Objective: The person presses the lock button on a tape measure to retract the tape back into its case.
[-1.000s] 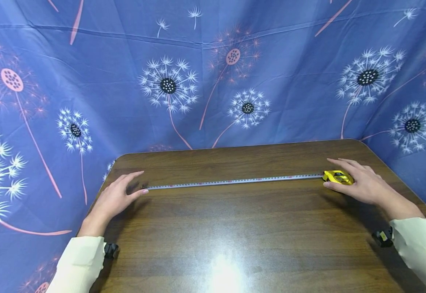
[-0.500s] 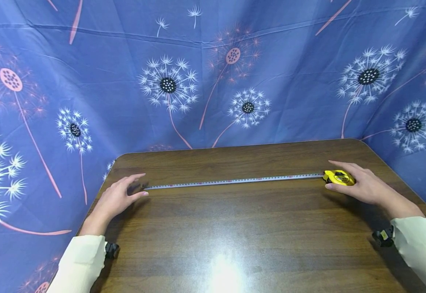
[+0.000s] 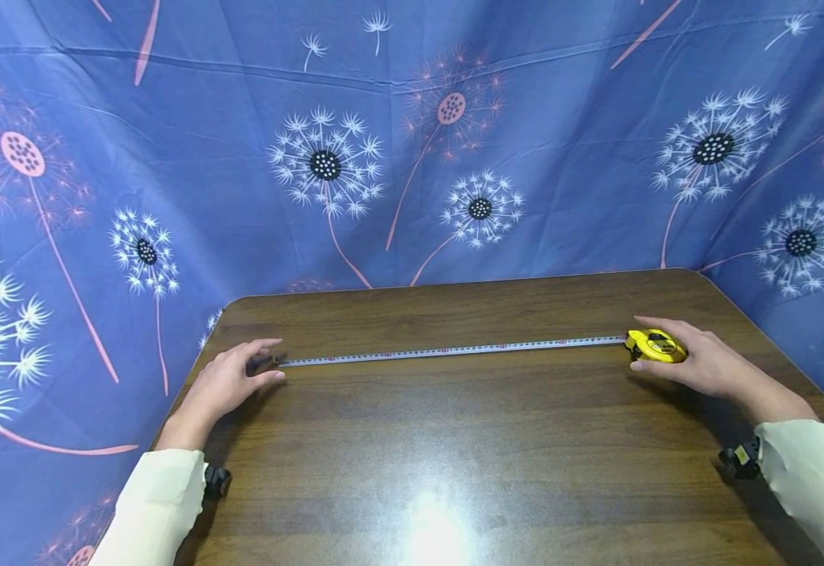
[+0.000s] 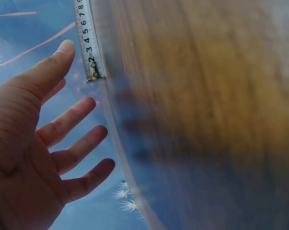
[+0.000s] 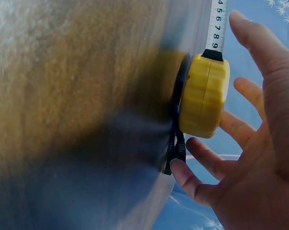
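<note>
A yellow tape measure (image 3: 656, 346) lies towards the right of the wooden table, its white blade (image 3: 447, 351) pulled out in a straight line to the left. My left hand (image 3: 217, 387) is around the blade's hook end with thumb and fingers spread. In the left wrist view a gap separates them from the metal hook (image 4: 93, 73). Beside the yellow case, my right hand (image 3: 712, 365) has its fingers loosely spread. The right wrist view shows the thumb apart from the case (image 5: 204, 96); a fingertip is near the black strap (image 5: 180, 148), contact unclear.
The brown table (image 3: 384, 440) has rounded far corners and a bright glare near its front. Blue cloth (image 3: 242, 157) with dandelion prints hangs behind it and at both sides. Small black devices sit at the left wrist (image 3: 216, 481) and right wrist (image 3: 740, 460).
The tape measure stays in place. The fingertips of both hands have shifted slightly nearer to me, and my right thumb has slid a little to the right.
</note>
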Motion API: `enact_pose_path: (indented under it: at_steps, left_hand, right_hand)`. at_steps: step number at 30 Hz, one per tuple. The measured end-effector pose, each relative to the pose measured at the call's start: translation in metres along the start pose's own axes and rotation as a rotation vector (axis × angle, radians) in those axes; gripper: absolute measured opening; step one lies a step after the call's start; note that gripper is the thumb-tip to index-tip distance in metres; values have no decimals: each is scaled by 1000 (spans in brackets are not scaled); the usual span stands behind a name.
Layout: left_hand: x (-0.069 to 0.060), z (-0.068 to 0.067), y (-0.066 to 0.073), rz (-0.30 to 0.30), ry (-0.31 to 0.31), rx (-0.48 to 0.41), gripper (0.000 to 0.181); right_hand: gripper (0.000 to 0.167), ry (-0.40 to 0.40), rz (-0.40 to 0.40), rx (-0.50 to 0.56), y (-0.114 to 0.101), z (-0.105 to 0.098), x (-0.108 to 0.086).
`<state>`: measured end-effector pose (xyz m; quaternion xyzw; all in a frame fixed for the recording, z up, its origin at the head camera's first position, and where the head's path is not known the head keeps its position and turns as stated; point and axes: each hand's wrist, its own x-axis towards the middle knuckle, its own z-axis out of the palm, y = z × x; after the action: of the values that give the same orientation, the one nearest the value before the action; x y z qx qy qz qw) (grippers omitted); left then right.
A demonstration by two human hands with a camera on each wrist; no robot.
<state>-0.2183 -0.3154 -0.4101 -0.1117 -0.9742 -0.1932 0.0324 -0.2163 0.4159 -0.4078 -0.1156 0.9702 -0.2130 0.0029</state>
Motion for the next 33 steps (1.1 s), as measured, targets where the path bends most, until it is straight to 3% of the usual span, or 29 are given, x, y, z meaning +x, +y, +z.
enact_pose_path:
  at_steps: [11,24,33]
  left_hand:
    - [9,-1,-9,9,-39,-52,50]
    - [15,-2,-10,19,-80,-66,45]
    - [16,-1,-7,48,-69,-59,44]
  right_hand:
    - [84,18,-55,8,4,4,1]
    - [79,107,-179,-21,12,8,0]
    - [77,104,-175,-38,10,8,0]
